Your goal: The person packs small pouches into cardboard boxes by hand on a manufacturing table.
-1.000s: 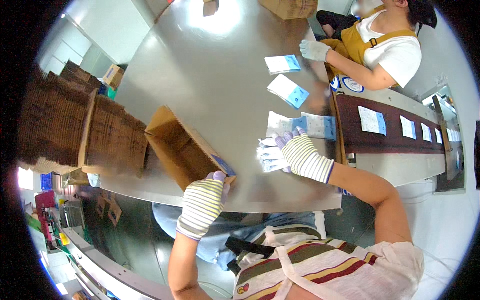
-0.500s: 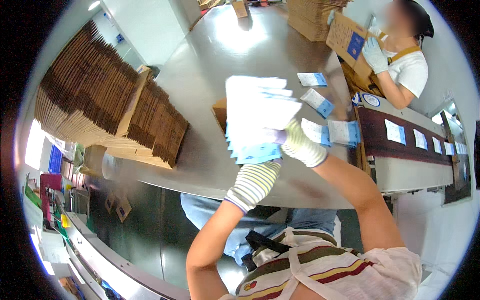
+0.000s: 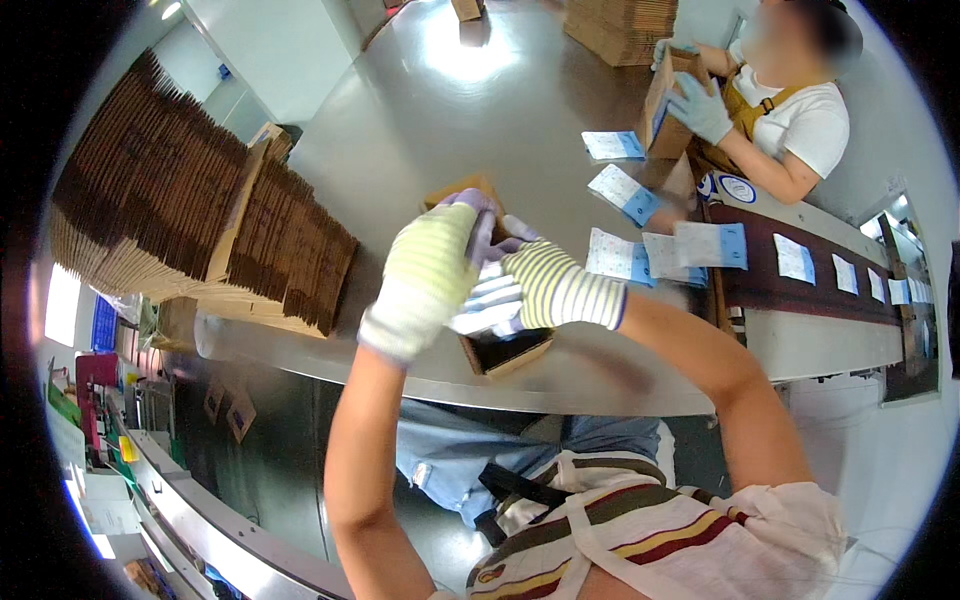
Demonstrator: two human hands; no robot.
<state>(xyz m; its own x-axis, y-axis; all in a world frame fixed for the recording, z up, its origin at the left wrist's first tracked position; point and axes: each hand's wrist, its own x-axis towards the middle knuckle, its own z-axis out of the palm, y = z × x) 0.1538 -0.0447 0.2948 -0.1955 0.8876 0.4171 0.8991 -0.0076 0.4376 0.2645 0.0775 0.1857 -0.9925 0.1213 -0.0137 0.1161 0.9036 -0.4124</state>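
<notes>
An open cardboard box (image 3: 507, 356) stands on the metal table in front of me, with my hands over its middle. A stack of white and blue packets (image 3: 490, 302) is turned edge-on between my hands at the box's opening. My left hand (image 3: 425, 270), in a striped knit glove, is closed round the left side of the stack and a little blurred. From the right, my right hand (image 3: 560, 285), gloved alike, curls its fingers on the packets. The gloves hide most of the stack and the box's inside.
Several loose packets (image 3: 612, 255) lie to the right by a dark conveyor belt (image 3: 750, 270), which carries more. Tall piles of flattened cartons (image 3: 160, 200) stand at left. Across the table a co-worker's gloved hand (image 3: 700, 108) holds a carton (image 3: 665, 100).
The fanned stack has come down from above the box and turned edge-on at its opening. My left hand has moved up its left side. Another packet overlaps those at the belt's end.
</notes>
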